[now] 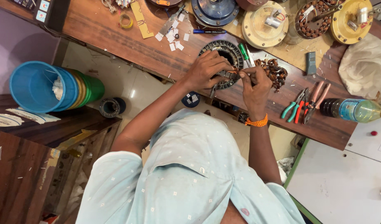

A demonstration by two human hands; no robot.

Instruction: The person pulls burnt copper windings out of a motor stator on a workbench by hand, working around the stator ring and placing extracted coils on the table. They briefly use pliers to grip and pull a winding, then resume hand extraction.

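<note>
Your left hand (205, 70) rests on the ring-shaped motor stator (222, 62), which lies near the front edge of the wooden surface (116, 33); its fingers curl down over the stator's near rim, clenched on the windings there. Your right hand (254, 85), with an orange wristband (257, 122), pinches a small metal tool (230, 75) against that same rim, so both grips meet. A green-handled screwdriver (244, 53) lies just beside the stator. A heap of pulled copper wire (273, 71) sits next to your right hand. Pliers (306, 103) and a plastic bottle (356, 110) lie further along the front edge.
</note>
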